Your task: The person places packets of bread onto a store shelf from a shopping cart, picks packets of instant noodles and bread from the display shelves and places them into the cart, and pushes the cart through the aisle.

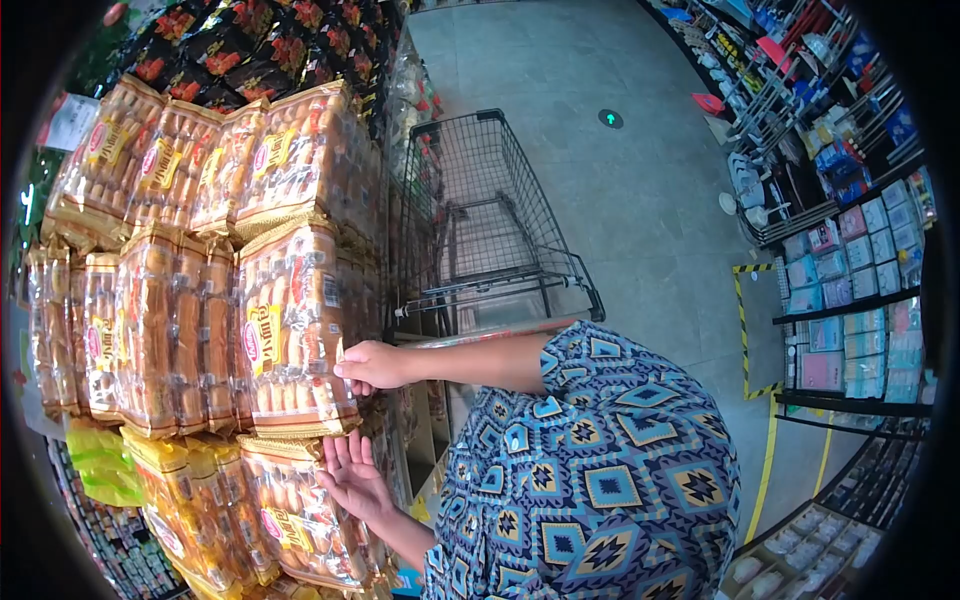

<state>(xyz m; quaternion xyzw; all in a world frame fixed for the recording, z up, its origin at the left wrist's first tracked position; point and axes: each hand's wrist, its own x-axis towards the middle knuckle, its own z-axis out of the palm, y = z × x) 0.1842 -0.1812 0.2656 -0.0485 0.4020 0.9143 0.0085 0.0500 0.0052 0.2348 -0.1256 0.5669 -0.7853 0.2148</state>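
A clear bag of small bread rolls (290, 330) with a yellow label stands in the middle of the stack. At its right edge, my right hand (375, 367) has its fingers closed on the wrapping. Below that bag's lower corner is my left hand (358, 485), palm showing and fingers spread, with nothing in it. Its fingertips are near the bag's lower edge and overlap another bread bag (295, 515) in the view. More bread bags (160, 330) stand to the left, and others (200, 165) are stacked above.
A black wire shopping cart (475, 215) stands beside the stack at top centre. Dark packets (240, 45) fill the upper left. Yellow bags (190, 500) lie at lower left. Shelves with packaged goods (860, 250) line the right side, across the grey floor (640, 200).
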